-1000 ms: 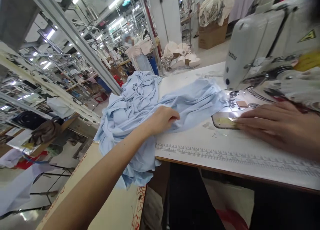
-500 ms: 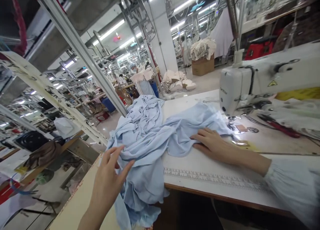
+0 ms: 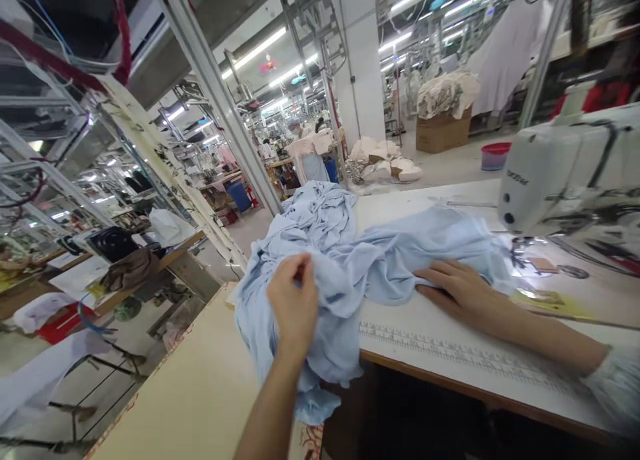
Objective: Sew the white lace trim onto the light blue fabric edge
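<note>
1. The left hand [image 3: 294, 297] is raised over the light blue cloth [image 3: 400, 253], thumb and fingers drawn together; blur softens the fingertips, but they seem to pinch a fold of it.
2. The right hand [image 3: 455, 290] lies palm down with its fingers extended, resting on the cloth near the sewing machine [image 3: 550, 167] and gripping nothing. A pale sleeve [image 3: 620, 380] covers that forearm above the wrist.
3. The cloth sits in a crumpled heap at the left end of the white table [image 3: 385, 207]. One length stretches across the top toward the machine's lit needle area, while other folds hang over the front edge.
4. A printed measuring scale [image 3: 450, 353] runs along the front of the table, below the right hand.
5. A cream board [image 3: 200, 380] lies to the left, under the hanging folds.
6. Beyond the table, a cardboard box [image 3: 443, 133] with pale fabric piled on top stands on the floor near a red basin [image 3: 495, 157].
</note>
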A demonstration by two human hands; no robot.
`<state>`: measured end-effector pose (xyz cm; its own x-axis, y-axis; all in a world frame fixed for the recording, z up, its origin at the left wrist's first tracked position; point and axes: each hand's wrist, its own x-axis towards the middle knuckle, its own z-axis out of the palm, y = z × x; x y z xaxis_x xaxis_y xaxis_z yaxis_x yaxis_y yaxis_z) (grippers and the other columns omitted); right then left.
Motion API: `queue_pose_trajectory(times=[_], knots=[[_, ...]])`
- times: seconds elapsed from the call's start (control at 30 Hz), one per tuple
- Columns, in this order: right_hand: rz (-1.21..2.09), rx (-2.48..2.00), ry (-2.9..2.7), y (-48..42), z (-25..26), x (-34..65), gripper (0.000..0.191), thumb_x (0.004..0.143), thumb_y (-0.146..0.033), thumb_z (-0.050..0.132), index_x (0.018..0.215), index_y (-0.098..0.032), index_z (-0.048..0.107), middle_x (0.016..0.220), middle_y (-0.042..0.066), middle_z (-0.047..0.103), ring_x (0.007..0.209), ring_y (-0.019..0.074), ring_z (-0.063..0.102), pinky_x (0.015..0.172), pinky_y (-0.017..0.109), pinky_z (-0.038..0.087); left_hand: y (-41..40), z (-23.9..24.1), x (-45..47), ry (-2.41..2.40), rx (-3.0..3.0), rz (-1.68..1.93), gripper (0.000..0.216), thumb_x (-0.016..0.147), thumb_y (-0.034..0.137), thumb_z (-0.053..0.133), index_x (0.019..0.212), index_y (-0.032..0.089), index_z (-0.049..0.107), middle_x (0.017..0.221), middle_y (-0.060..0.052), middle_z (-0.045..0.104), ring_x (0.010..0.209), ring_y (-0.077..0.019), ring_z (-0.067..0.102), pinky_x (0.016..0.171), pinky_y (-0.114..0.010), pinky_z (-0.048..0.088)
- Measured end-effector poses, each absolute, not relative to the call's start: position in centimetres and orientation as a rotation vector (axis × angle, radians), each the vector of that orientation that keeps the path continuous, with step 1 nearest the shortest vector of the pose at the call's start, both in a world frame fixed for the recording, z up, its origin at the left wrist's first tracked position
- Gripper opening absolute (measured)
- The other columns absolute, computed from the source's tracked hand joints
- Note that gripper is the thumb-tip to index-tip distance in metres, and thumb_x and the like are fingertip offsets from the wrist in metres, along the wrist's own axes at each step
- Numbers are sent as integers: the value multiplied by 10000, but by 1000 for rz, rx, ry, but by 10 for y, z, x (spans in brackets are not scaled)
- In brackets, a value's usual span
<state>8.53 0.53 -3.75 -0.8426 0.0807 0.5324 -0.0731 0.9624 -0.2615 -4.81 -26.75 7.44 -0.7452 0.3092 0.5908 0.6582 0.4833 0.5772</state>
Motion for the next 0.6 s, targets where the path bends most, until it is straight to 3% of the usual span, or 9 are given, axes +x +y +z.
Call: queue_pose_trajectory(times=[0.17,0.33,0.47,0.53,0.6], knots=[[331,-6,-2531,5,-38,87,452,1030,-518,367,1113,-227,702,938,110,680,888,305,630,790,475,498,-190,74,-38,-2313,-1171,-1231,220,947,310,632,1117,175,666,1165,-68,698,1063,-194,671,957,-440,551],[319,-26,-2567,4,-35,90,453,1034,-493,362,1104,-206,706,950,124,669,904,305,605,817,475,485,-230,87,-52,-2395,-1137,-1267,287,896,267,648,1176,207,669,1119,-55,742,978,-166,699,917,-350,553],[320,-37,-2604,5,-32,90,421,1037,-453,373,1143,-206,697,973,126,661,925,305,590,835,468,466,-306,97,-62,-2489,-712,-1218,383,782,501,695,1008,192,709,903,-36,727,753,-175,634,690,-288,508],[320,-41,-2616,4,-31,90,411,1038,-440,374,1150,-209,696,962,124,655,919,303,584,831,464,459,-330,96,-60,-2645,-685,-1230,371,629,530,806,751,191,718,651,9,642,570,-142,523,540,-251,415],[316,-46,-2625,3,-30,91,413,1039,-430,373,1151,-197,694,954,127,647,923,305,577,830,461,455,-338,95,-54,-2763,-736,-1315,370,518,492,871,558,193,657,512,41,530,507,-111,440,487,-232,343]])
